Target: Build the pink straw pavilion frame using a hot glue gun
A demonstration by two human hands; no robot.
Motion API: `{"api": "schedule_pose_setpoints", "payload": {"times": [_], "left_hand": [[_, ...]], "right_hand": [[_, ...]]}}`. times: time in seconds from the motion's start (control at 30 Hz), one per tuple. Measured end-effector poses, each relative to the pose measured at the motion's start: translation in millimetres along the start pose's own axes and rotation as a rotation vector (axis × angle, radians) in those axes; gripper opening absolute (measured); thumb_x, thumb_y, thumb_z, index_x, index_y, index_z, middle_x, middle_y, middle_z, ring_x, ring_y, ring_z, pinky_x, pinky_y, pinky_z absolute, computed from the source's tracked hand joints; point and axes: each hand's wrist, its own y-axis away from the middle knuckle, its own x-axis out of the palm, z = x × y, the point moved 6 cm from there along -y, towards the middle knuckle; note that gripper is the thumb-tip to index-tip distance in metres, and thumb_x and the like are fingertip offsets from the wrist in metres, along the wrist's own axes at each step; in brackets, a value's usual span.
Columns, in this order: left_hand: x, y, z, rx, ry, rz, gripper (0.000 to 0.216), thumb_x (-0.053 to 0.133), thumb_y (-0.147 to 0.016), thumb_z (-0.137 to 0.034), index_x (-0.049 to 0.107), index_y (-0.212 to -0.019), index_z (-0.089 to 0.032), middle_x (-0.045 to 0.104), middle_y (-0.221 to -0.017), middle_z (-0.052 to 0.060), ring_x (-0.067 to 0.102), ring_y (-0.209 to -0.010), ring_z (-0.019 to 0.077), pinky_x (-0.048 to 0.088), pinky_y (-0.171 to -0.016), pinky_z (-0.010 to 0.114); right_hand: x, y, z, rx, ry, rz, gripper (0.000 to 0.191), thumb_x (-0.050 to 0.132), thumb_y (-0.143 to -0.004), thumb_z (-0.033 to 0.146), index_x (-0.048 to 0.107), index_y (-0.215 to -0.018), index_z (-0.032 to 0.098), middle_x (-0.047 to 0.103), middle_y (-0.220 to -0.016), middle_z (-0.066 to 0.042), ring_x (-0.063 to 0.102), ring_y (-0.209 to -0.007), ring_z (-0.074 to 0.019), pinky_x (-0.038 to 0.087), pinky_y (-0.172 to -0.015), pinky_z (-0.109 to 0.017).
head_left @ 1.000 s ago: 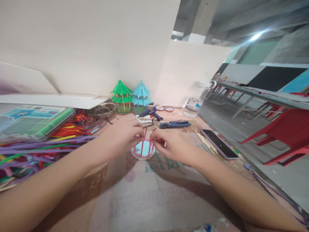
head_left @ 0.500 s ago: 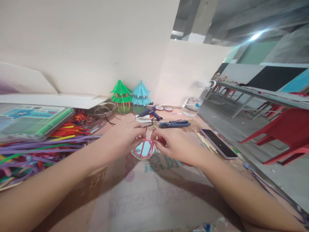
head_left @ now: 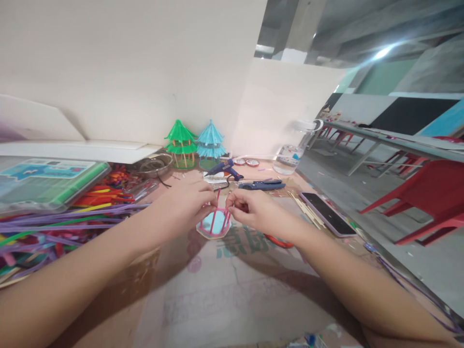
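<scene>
A small craft frame (head_left: 213, 225) with a light blue base and pink stick posts stands on the cardboard-covered table (head_left: 224, 290). My left hand (head_left: 184, 203) pinches its pink top ring from the left, fingers closed. My right hand (head_left: 253, 212) pinches the same ring from the right, fingers curled. One pink stick rises between the two hands.
A green paper pagoda (head_left: 181, 143) and a blue one (head_left: 211, 144) stand at the wall. A blue glue gun (head_left: 224, 169), a blue tool (head_left: 263, 185), a phone (head_left: 328, 220), thin wooden sticks (head_left: 306, 210), a water jug (head_left: 293, 154), a pile of coloured sticks (head_left: 54, 217) and red chairs (head_left: 427, 198) surround me.
My right hand has lifted slightly and shifted on the pink ring, uncovering an orange-red loop on the table beneath the wrist. My left hand has barely moved.
</scene>
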Motion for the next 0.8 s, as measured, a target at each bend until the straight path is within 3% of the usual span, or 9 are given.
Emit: {"api": "schedule_pose_setpoints", "payload": {"times": [0.8], "left_hand": [[2.0, 1.7, 1.5, 0.009, 0.035, -0.017, 0.020, 0.052, -0.092, -0.021, 0.067, -0.078, -0.020, 0.068, -0.087, 0.004, 0.059, -0.088, 0.0208, 0.041, -0.078, 0.034]], "right_hand": [[3.0, -5.3, -4.8, 0.082, -0.121, 0.030, 0.014, 0.049, -0.080, 0.004, 0.052, -0.075, 0.017, 0.049, -0.065, 0.006, 0.043, -0.058, -0.0085, 0.032, -0.054, -0.020]]}}
